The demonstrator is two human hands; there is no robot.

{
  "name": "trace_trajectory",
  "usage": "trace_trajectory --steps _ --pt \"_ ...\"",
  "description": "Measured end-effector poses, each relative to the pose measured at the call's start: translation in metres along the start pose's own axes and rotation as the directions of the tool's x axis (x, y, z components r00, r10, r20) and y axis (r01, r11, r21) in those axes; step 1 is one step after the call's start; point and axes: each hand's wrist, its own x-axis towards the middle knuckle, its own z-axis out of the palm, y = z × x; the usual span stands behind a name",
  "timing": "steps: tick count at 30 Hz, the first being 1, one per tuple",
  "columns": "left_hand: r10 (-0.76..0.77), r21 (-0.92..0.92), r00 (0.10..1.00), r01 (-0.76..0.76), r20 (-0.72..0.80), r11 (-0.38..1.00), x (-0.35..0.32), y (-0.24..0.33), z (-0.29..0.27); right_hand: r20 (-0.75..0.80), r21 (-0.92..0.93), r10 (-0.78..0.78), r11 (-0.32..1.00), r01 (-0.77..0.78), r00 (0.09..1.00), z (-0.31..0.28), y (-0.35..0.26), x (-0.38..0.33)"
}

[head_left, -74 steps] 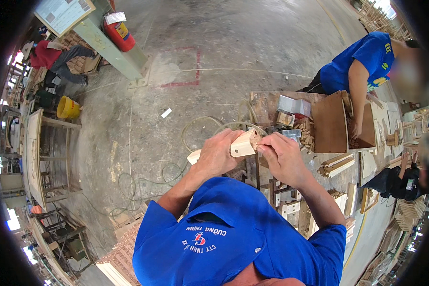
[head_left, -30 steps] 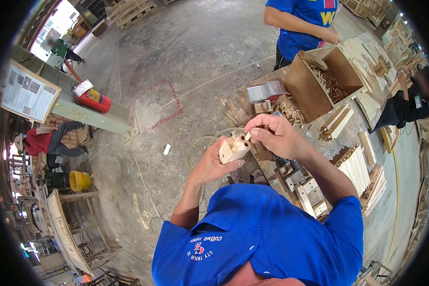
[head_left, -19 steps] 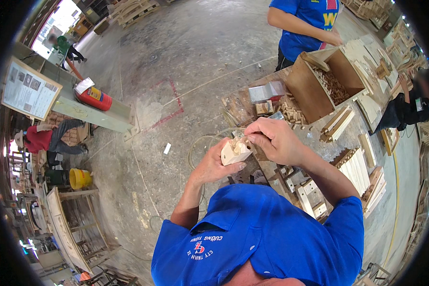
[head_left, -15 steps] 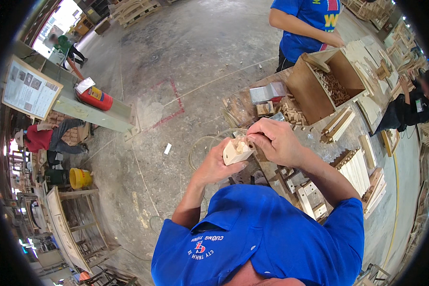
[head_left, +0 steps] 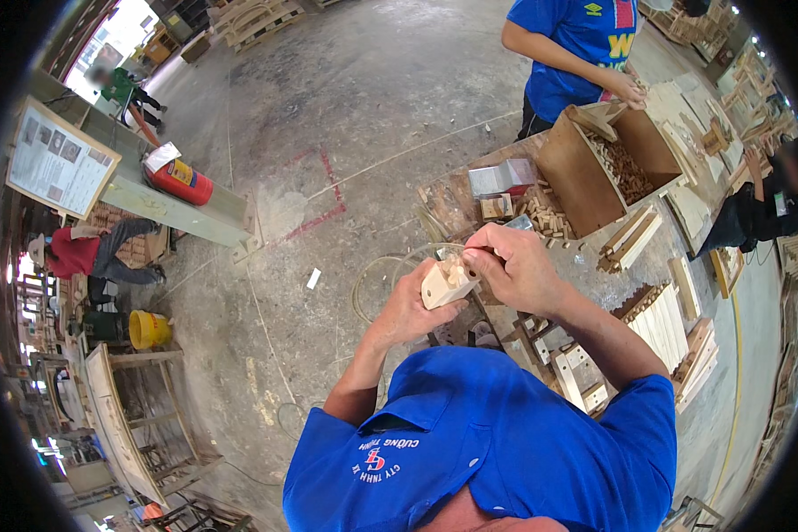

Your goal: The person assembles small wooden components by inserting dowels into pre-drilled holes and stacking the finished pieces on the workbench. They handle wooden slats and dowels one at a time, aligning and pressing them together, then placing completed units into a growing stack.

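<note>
My left hand [head_left: 405, 309] is wrapped round a pale wooden block [head_left: 442, 291], which has drilled holes and wood pieces in its upper side. My right hand [head_left: 521, 269] is closed, its thumb and fingertips pinched together at the block's right end, beside a dark hole. Whatever these fingertips grip is too small or hidden to make out. Both hands are in front of my chest, near the left edge of a workbench [head_left: 576, 257].
A wooden box [head_left: 569, 184] of dowels stands on the bench, with loose dowels [head_left: 548, 215] and a clear-lidded container [head_left: 501, 177] beside it. Wooden slats [head_left: 656, 328] lie to the right. A co-worker in blue [head_left: 567, 53] stands across the bench. Hose [head_left: 361, 288] loops behind my hands.
The view has shifted slightly. My hands keep nearly the same hold on the block. The co-worker's hands have moved a little toward the box.
</note>
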Motion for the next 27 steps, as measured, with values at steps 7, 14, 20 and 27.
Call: trace_trajectory --steps 7,14,20,27 --pt "0.028 -0.04 1.0 -0.028 0.0 0.999 0.002 -0.006 0.003 -0.013 0.063 0.024 0.998 -0.023 1.0 0.001 0.0 -0.002" --pt "0.072 -0.101 0.996 -0.076 -0.045 0.992 0.004 -0.012 -0.011 0.063 0.486 0.362 0.803 -0.345 0.93 -0.022 0.018 0.003" --pt "0.119 0.032 0.983 -0.116 -0.143 0.993 -0.002 -0.025 -0.011 0.156 0.574 0.472 0.671 -0.468 0.868 -0.021 0.021 -0.011" --pt "0.107 0.025 0.984 -0.104 -0.144 0.994 -0.009 -0.013 -0.022 0.25 0.338 0.339 0.847 -0.41 0.907 -0.01 0.023 -0.006"
